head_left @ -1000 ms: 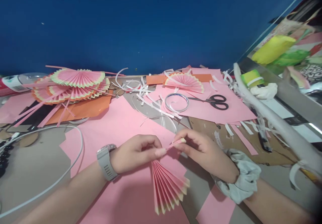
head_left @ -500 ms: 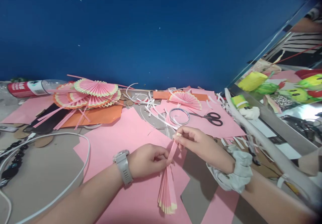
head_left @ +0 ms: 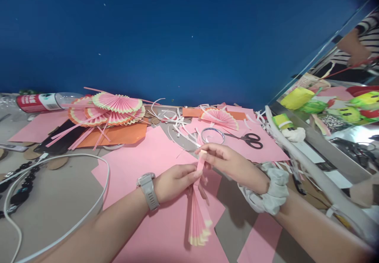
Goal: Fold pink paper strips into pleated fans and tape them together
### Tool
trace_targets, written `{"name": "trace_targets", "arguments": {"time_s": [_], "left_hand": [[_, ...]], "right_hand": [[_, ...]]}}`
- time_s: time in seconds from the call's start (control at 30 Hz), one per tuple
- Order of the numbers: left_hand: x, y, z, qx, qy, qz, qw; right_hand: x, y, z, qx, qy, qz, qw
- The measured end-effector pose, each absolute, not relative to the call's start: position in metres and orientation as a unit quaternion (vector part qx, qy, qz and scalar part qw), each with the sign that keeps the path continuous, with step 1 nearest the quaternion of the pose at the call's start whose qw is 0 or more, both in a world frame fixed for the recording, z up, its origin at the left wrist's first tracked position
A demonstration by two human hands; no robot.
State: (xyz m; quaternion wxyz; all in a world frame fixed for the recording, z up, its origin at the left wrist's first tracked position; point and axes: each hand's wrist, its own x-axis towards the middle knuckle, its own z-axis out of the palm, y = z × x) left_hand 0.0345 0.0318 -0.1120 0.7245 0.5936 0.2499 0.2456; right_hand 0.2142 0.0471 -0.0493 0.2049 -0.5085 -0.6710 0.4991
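Note:
A pleated pink paper fan (head_left: 197, 219) with pale yellow tips hangs, partly spread, below my hands. My left hand (head_left: 179, 182) pinches its narrow upper part between thumb and fingers; a grey watch (head_left: 148, 192) is on that wrist. My right hand (head_left: 220, 158) is closed on the top end of the same folded paper, where a yellow tip shows. A pale scrunchie (head_left: 274, 190) circles the right wrist. Beneath both hands lies a large pink paper sheet (head_left: 133, 168).
Finished fans (head_left: 118, 103) are piled at back left near a bottle (head_left: 38, 102). Behind my right hand lie black scissors (head_left: 251, 140), a tape roll (head_left: 212, 136) and another fan (head_left: 220, 118). A white cable (head_left: 108, 176) loops at left. A person's arm (head_left: 353, 46) shows at far right.
My left hand has slid up along the folded paper, closer to my right hand. The fan's lower end has swung slightly right and spread a little.

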Motion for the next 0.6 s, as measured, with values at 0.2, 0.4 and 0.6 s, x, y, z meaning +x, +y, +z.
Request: {"name": "trace_targets", "arguments": {"time_s": [0.2,0.4,0.6], "left_hand": [[0.036,0.035,-0.110,0.566,0.289,0.286,0.717],[0.039,0.034,-0.113,0.551,0.331,0.307,0.702],[0.041,0.027,-0.107,0.586,0.380,0.321,0.640]], "right_hand": [[0.216,0.022,-0.073,-0.530,-0.715,0.306,0.338],[0.224,0.012,-0.086,-0.562,-0.677,0.307,0.362],[0.249,0.035,-0.083,-0.614,-0.628,0.306,0.368]]}}
